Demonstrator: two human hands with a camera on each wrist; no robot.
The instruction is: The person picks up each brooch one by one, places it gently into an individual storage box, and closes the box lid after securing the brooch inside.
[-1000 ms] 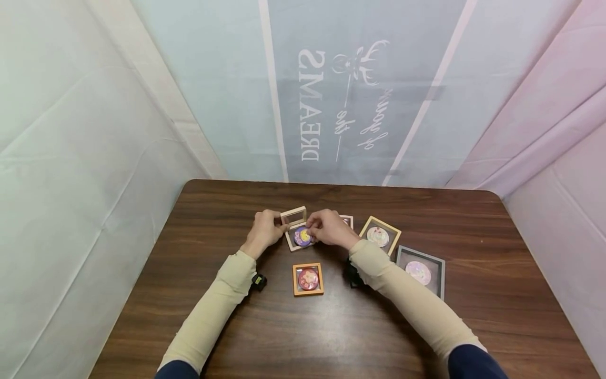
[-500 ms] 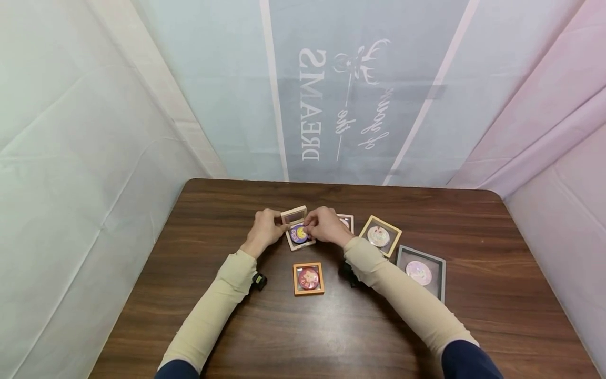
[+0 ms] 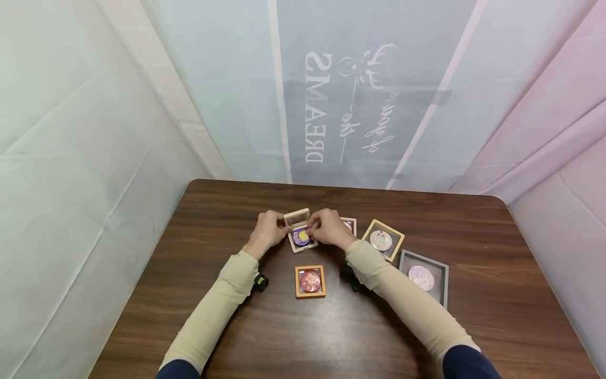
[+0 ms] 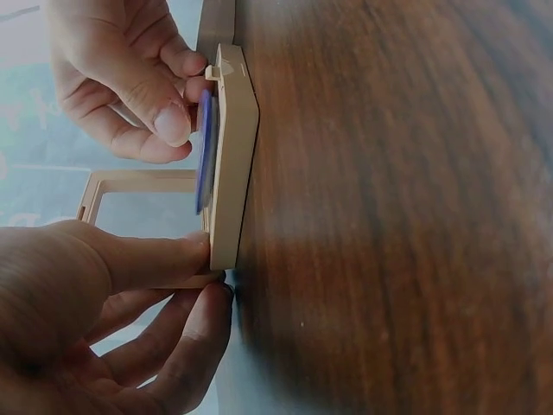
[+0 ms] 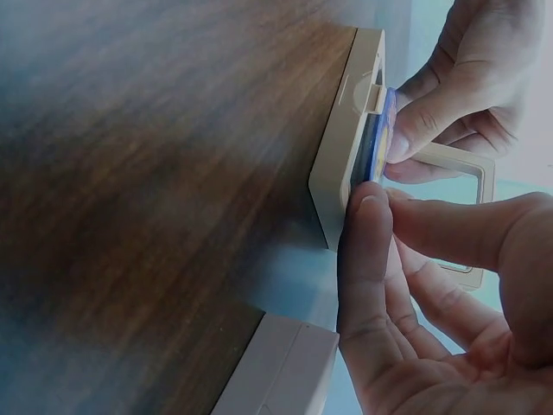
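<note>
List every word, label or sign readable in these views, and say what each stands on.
"DREAMS": large pale letters on the backdrop cloth behind the table, seen mirrored and turned on end.
"the": small script beside it, same cloth, mirrored.
"of your": script line next to that, only a guess; too stylised to be sure.
Antlered deer emblem: a sign above the words, no text.
Purple badge in the open frame: printed picture, any lettering too small to read.
Other framed badges: no readable text.

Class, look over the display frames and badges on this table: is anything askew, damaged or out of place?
Only the beige frame between the hands stands out: its lid is raised, and the blue badge sits tilted on the base rather than flat, with fingertips on its edge. The orange frame, yellow frame and grey frame lie closed, undamaged.
</note>
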